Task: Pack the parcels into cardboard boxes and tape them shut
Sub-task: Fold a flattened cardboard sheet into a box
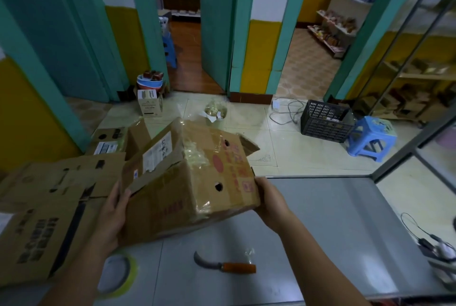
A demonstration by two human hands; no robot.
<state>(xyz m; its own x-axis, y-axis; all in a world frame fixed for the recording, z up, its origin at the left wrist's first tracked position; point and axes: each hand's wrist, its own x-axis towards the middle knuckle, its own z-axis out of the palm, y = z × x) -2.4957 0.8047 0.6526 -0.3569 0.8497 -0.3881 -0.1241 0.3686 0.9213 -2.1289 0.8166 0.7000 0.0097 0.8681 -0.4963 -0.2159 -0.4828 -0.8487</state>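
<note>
A worn cardboard box [192, 182] with red print, old tape and round holes is held tilted above the grey counter [320, 219]. My left hand [112, 217] grips its left edge, thumb over a loose flap. My right hand [270, 201] holds its right corner. A roll of yellowish tape [118, 273] lies on the counter under my left forearm. A small curved knife [224, 266] with an orange handle lies in front of the box. What is inside the box is hidden.
Flattened cardboard boxes [49, 207] pile up at the left. A scrap of clear plastic [249, 254] lies by the knife. Cables [424, 236] sit at the counter's right edge. On the floor beyond are a black crate [325, 120], a blue stool [372, 138] and a small box [150, 104].
</note>
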